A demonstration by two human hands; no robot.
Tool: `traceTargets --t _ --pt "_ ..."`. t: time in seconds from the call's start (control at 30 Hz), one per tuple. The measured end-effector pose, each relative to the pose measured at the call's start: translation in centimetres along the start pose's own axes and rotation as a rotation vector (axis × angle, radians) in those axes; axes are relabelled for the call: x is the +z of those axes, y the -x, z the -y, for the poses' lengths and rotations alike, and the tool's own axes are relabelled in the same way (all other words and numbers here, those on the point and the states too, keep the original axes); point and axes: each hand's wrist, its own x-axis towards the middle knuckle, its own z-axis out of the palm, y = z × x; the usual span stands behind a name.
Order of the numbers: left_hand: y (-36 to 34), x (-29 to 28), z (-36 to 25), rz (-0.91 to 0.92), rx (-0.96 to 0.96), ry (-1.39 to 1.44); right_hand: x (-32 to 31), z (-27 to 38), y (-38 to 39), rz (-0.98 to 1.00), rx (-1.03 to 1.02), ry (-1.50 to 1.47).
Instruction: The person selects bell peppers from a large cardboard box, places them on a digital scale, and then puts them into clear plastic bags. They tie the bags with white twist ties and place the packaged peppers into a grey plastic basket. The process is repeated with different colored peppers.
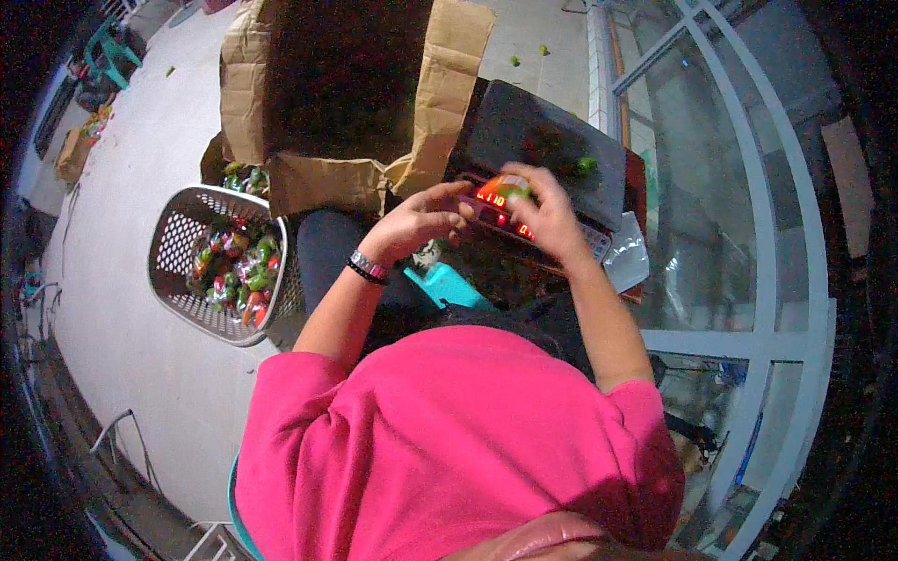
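A red, orange and green pepper (pixel 508 186) is in the closed fingers of my right hand (pixel 545 210), just over the red-lit display (pixel 505 217) of a weighing scale; motion smears it a little. My left hand (pixel 426 220), with a watch and a dark bracelet on its wrist, reaches to the left end of that display. Its fingers are apart and I see nothing in them. The scale's dark platform (pixel 505 117) lies beyond my hands, with a green pepper (pixel 586 166) on its right part. Further dark shapes on the platform are too dim to name.
A big open brown paper sack (pixel 456 56) stands ahead, its inside dark. On the left is a light plastic basket (pixel 166 280) with several bagged peppers (pixel 243 271). Clear plastic (pixel 629 257) lies beside the scale. A metal-framed glass panel (pixel 711 187) rises at right.
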Motion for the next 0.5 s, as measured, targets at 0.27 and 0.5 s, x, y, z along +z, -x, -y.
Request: traceTargets --t 0.27,0.5 --pt "-0.3 -1.9 0.9 0.057 0.01 0.161 -6.3 -12.8 -6.2 -0.442 0.175 0.48" --pt "0.1 -2.7 0.9 0.033 0.029 0.137 -7.6 -13.6 -7.7 -0.223 0.506 0.588"
